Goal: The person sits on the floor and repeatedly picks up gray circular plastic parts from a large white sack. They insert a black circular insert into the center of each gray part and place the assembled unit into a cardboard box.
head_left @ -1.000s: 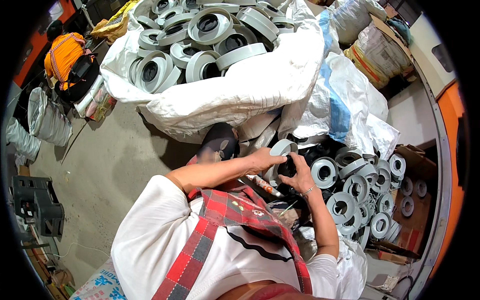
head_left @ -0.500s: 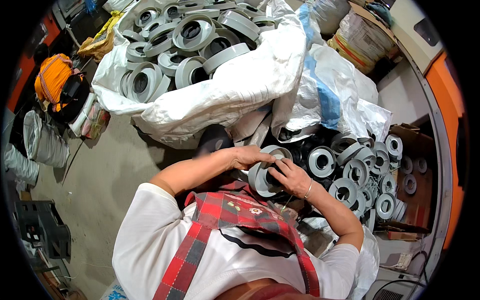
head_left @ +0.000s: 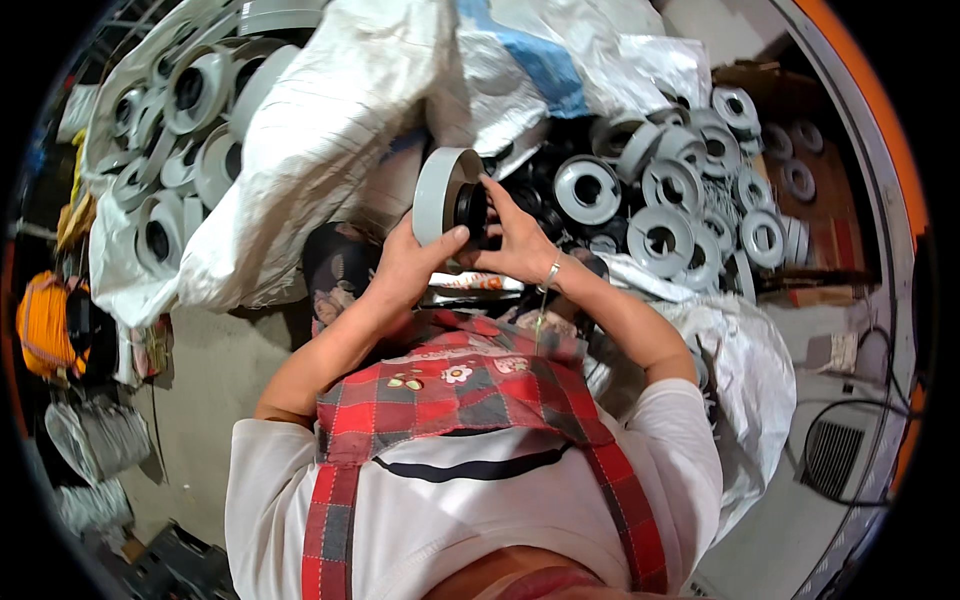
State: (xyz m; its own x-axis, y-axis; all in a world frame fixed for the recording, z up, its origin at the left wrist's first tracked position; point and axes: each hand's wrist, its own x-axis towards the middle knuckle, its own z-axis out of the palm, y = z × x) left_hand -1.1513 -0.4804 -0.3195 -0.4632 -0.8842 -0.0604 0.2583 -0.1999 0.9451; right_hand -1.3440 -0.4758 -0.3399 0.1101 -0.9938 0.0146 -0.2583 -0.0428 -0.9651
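Above my lap stands a grey plastic ring [head_left: 436, 192] with a wide rim, tilted up on its edge. My left hand [head_left: 410, 262] grips its lower left side, the thumb lying across the rim. A black ring [head_left: 466, 208] shows at the open right side of the grey one. My right hand [head_left: 516, 238] has its fingers curled around that black ring, apparently pressed against it. How far the black ring sits inside is hidden by the fingers and the grey wall.
Loose grey rings [head_left: 660, 236] lie piled at the right, with black rings beside them. At the left, a large white woven sack [head_left: 330, 130] holds many grey rings with black centres. An orange-edged machine frame [head_left: 862, 70] bounds the right side.
The grey ring has been tipped onto its edge. My left hand has moved from its top to its lower left side, and my right hand now lies at its right. The view has swung right.
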